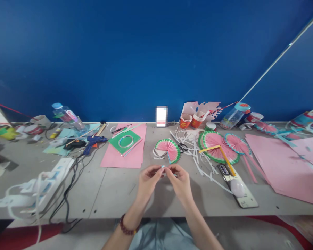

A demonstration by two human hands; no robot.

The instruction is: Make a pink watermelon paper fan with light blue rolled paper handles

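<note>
My left hand [148, 178] and my right hand [180, 178] meet fingertip to fingertip above the front of the table. Pinched between them is a small pale blue piece [163, 167], perhaps of paper; the fingers cover most of it. Just beyond the hands lies a pleated paper fan [173, 147], pink with a green and white rim like a watermelon, opened to part of a circle. Scissors [182, 148] rest against its right side, partly among white paper strips [195, 152].
Left: pink sheets [108, 158], green paper [117, 144] with a tape roll [126, 141], a blue glue gun [92, 144], a power strip [57, 182] with cords. Right: a round watermelon fan [211, 139], a phone [246, 194], pink sheets [283, 163]. Behind: paper cups [185, 121], a blue wall [146, 62].
</note>
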